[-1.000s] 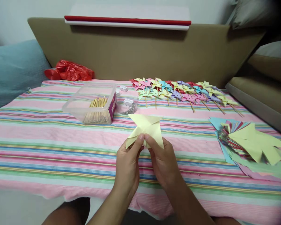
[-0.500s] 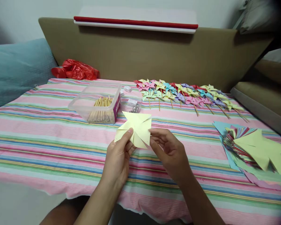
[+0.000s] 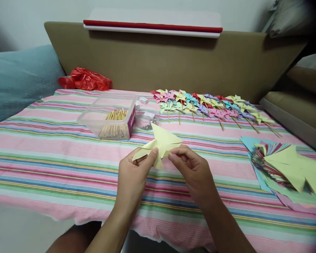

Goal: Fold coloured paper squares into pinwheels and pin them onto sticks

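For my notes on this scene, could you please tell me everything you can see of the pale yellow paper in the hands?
The pale yellow paper looks thin and matte, with slits, pointed tips and some curling flaps. It is held tilted above the striped cloth. The left hand grips it left of the middle; the right hand pinches its lower right edge.

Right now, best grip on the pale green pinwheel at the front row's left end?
I'd take the near end of its stick, coming down from the near side: that slim end juts toward the viewer over striped cloth, while its paper blades crowd other pinwheels. The left hand and right hand both hold yellow paper, so one would likely need freeing first.
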Action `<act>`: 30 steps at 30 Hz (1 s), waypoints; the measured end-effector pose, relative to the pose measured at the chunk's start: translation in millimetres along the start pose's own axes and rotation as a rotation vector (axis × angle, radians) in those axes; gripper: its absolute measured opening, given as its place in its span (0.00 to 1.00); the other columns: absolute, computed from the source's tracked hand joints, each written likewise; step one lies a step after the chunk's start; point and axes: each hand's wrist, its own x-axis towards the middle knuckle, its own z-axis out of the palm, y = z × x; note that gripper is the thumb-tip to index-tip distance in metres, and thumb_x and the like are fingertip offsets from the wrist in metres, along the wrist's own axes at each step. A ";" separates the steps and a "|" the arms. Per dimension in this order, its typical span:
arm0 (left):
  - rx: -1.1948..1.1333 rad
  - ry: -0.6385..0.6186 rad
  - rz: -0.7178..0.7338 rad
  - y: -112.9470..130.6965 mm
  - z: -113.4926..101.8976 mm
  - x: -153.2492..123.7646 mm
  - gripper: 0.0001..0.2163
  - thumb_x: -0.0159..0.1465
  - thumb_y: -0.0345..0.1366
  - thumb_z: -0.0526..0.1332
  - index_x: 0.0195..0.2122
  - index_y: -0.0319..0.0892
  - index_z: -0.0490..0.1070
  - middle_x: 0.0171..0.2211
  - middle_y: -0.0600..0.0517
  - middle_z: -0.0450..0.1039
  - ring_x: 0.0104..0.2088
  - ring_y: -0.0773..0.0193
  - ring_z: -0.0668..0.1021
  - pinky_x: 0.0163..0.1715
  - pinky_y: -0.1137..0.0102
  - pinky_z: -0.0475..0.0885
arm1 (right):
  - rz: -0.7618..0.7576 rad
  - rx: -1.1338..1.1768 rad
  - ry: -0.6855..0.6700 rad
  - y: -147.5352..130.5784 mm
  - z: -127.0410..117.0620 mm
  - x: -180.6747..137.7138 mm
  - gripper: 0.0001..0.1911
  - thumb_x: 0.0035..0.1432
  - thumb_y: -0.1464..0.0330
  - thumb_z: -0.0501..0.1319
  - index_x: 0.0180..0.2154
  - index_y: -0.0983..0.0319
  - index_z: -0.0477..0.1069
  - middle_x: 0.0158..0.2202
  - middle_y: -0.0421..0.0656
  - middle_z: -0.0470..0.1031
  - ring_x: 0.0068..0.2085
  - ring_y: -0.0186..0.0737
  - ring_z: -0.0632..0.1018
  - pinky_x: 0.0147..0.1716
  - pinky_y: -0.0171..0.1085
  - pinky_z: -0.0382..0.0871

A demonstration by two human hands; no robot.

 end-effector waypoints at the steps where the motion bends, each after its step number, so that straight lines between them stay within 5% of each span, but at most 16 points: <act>1: 0.022 -0.013 0.004 -0.5 0.1 -0.6 0.10 0.58 0.42 0.72 0.31 0.40 0.78 0.28 0.54 0.76 0.31 0.66 0.74 0.31 0.74 0.69 | 0.029 0.027 0.025 1.6 1.7 -0.2 0.04 0.57 0.64 0.70 0.34 0.57 0.79 0.36 0.41 0.78 0.41 0.41 0.79 0.44 0.40 0.74; 9: 0.085 -0.044 0.001 -6.1 1.8 -1.7 0.11 0.58 0.43 0.71 0.32 0.40 0.78 0.28 0.54 0.73 0.29 0.65 0.72 0.30 0.73 0.67 | 0.120 0.148 0.177 5.6 9.9 0.0 0.07 0.52 0.63 0.72 0.32 0.58 0.79 0.33 0.39 0.78 0.36 0.37 0.78 0.38 0.37 0.73; 30: 0.018 -0.067 -0.045 -9.3 6.6 -2.5 0.11 0.56 0.42 0.72 0.33 0.40 0.81 0.29 0.52 0.77 0.30 0.64 0.74 0.31 0.72 0.69 | 0.109 0.101 0.207 5.1 12.6 -0.4 0.09 0.49 0.62 0.73 0.30 0.59 0.78 0.34 0.40 0.73 0.34 0.37 0.76 0.34 0.36 0.72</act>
